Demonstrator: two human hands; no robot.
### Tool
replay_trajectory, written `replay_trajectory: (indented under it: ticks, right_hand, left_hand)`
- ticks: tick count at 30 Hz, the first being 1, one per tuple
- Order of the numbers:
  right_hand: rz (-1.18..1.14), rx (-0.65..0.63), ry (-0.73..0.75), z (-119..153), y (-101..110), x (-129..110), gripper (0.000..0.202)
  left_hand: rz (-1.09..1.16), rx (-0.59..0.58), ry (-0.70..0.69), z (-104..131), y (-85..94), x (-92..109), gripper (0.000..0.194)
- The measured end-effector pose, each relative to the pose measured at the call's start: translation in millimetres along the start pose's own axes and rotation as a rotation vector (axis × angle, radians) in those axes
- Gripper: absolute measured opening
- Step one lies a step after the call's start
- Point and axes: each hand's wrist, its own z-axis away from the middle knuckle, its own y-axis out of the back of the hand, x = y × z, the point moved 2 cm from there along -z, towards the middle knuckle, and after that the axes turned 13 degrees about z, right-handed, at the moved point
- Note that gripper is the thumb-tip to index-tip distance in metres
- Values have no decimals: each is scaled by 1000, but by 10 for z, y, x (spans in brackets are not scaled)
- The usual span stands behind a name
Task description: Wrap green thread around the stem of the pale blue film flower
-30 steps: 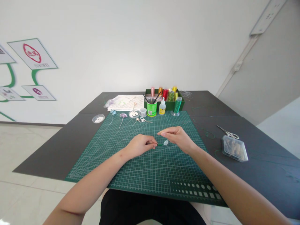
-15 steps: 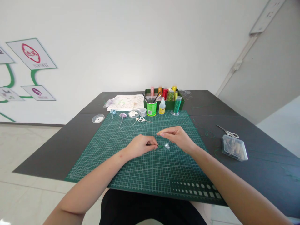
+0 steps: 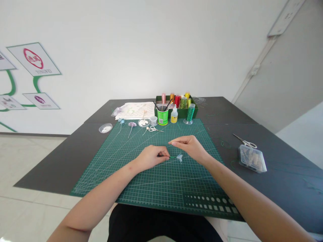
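Observation:
My left hand (image 3: 152, 156) is closed in a pinch on the green stem of a small pale blue flower (image 3: 179, 157). The stem points right, so the petals sit beyond my fingertips, over the cutting mat. Up and to the right, my right hand (image 3: 188, 146) is also pinched, fingertips pressed together and facing left. Whatever it holds, perhaps something very thin, is too fine to make out. The two hands are apart. Beneath both lies the green gridded cutting mat (image 3: 106, 168).
White-handled scissors (image 3: 154, 129), a purple flower (image 3: 132, 124), a blue flower (image 3: 121, 121) and a petal dish (image 3: 143, 123) lie at the mat's far side. Behind stand a green can (image 3: 163, 117), glue bottle (image 3: 174, 115) and thread box (image 3: 195, 112). A plastic box (image 3: 252, 158) sits right.
The flower has turned about its stem, and its petals now show a different side. Both hands stay almost in place.

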Motion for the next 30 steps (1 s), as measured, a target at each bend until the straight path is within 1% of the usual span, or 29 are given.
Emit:
replay_trajectory:
  ticks: [4, 9, 16, 23, 26, 30]
  right_hand:
    - [-7, 15, -17, -20, -4, 36, 24]
    - [-10, 20, -53, -49, 3, 114, 24]
    - [-11, -16, -102, -78, 15, 178, 26]
    - [5, -53, -154, -91, 31, 197, 26]
    - [14, -86, -184, -97, 38, 196, 28]
    - [18, -123, -230, -106, 51, 218, 38]
  left_hand:
    - [-19, 7, -9, -2, 0, 7, 4]
    - [-41, 13, -45, 3, -8, 14, 4]
    - [-76, 31, -128, 19, -22, 32, 5]
    - [-40, 55, -180, 15, -24, 27, 5]
    - [-1, 88, -197, 12, -28, 13, 5]
    - [92, 164, -183, 5, -30, -8, 6]
